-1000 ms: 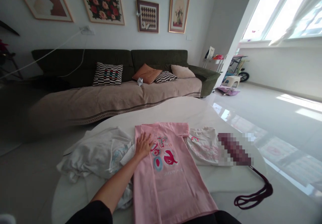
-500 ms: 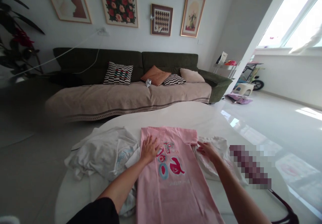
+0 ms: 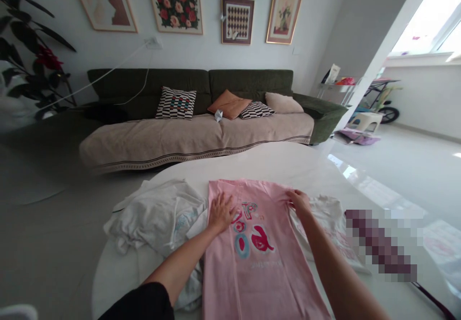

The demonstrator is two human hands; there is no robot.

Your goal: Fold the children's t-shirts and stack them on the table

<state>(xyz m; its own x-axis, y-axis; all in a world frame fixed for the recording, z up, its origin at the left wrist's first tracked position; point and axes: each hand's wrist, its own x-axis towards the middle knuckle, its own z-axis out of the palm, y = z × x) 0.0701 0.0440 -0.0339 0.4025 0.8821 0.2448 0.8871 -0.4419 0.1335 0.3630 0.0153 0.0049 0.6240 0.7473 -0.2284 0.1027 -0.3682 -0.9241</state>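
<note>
A pink T-shirt [image 3: 266, 286] with a red and blue print lies front up on the white table, its left edge turned inward in a long fold. My left hand [image 3: 222, 213] rests flat on its upper left part, fingers spread. At the shirt's right sleeve, my right hand [image 3: 300, 202] has its fingers closed on the sleeve cloth. Left of the shirt is a crumpled white garment [image 3: 154, 214] with a pale blue print. Partly beneath my right forearm, another white garment [image 3: 333, 214] lies beside the pink shirt.
The rounded white table [image 3: 277, 159] holds the clothes. A blurred-out dark red item [image 3: 382, 245] with a dark strap lies on its right side. Behind stands a green sofa [image 3: 248, 82] with cushions and a beige cover. A white stool [image 3: 365, 121] stands far right.
My right hand has moved from beside the right sleeve onto it and closed on the cloth; the sleeve is drawn up a little. My left hand stays on the shirt. The view has shifted slightly.
</note>
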